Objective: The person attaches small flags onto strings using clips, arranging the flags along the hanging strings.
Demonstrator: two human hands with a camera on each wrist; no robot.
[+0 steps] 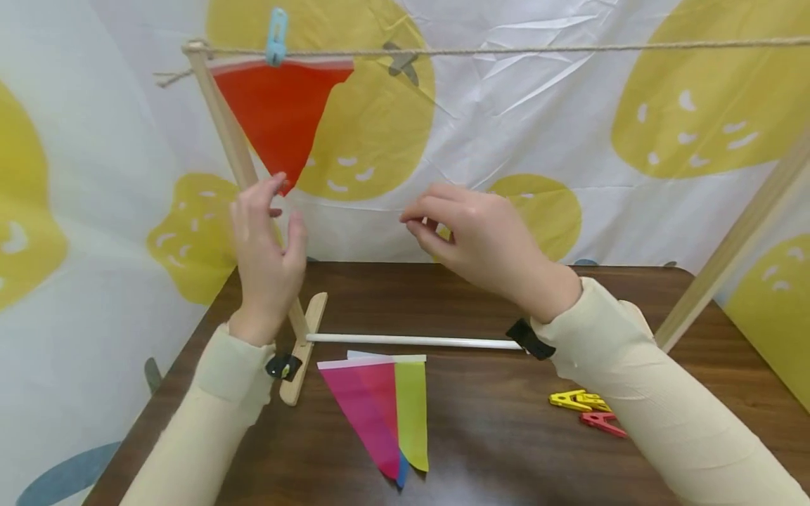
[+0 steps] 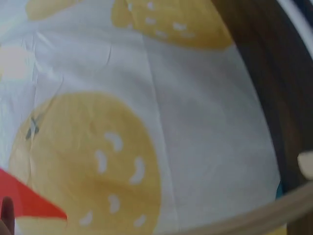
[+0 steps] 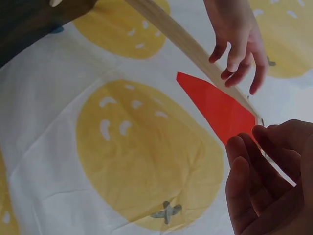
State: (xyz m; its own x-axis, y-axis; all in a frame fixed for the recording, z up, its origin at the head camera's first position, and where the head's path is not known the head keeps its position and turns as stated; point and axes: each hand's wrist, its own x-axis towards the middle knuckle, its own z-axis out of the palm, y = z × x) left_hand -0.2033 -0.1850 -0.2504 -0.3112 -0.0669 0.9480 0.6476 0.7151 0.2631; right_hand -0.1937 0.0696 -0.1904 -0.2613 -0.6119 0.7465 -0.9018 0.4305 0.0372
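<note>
A red triangular pennant (image 1: 278, 105) hangs from a twine line (image 1: 474, 50), and a light blue clothespin (image 1: 276, 39) pinches its top edge there. My left hand (image 1: 266, 246) is raised beside the wooden post, its fingers spread near the pennant's lower tip, holding nothing. To the right, my right hand (image 1: 484, 239) is up in the air with fingers loosely bent and no object between them. In the right wrist view, the right hand (image 3: 274, 181) overlaps part of the red pennant (image 3: 220, 107). Only a corner of the pennant (image 2: 29, 198) shows in the left wrist view.
Pink, yellow-green and blue pennants (image 1: 363, 400) lie overlapped on the brown table (image 1: 481, 422). Yellow clothespins (image 1: 577, 400) and a red clothespin (image 1: 602, 422) lie by the right forearm. A white rod (image 1: 411, 341) runs low between the wooden posts (image 1: 734, 246). A lemon-print cloth (image 1: 506, 126) hangs behind.
</note>
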